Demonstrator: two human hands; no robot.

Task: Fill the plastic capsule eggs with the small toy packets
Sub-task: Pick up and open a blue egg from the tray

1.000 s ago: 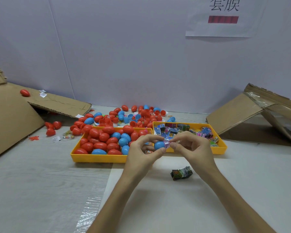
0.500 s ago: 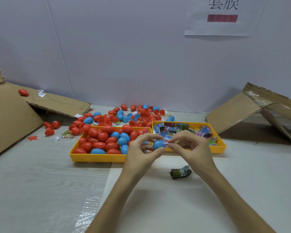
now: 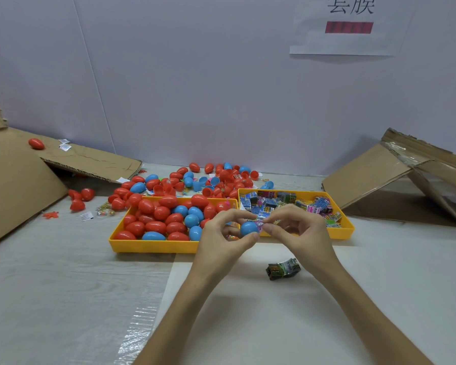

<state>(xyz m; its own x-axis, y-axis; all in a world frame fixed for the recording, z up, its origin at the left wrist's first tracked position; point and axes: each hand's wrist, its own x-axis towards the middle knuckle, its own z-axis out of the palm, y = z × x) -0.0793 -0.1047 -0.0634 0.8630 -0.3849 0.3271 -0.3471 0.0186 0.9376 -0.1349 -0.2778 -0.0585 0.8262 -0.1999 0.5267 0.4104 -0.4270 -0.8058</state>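
Observation:
My left hand pinches a blue capsule egg half between thumb and fingers, above the table's middle. My right hand presses a small pink toy packet against the egg's open right side. Behind the hands stand two yellow trays: the left tray is heaped with red and blue eggs, the right tray holds several colourful toy packets. One dark green packet lies loose on the white sheet just below my right hand.
More red and blue eggs lie scattered behind the trays near the wall. Flattened cardboard leans at the left, and another cardboard box at the right. A few red eggs sit by the left cardboard.
Both hands stay together on the blue egg half and the packet; the fingers shift only slightly.

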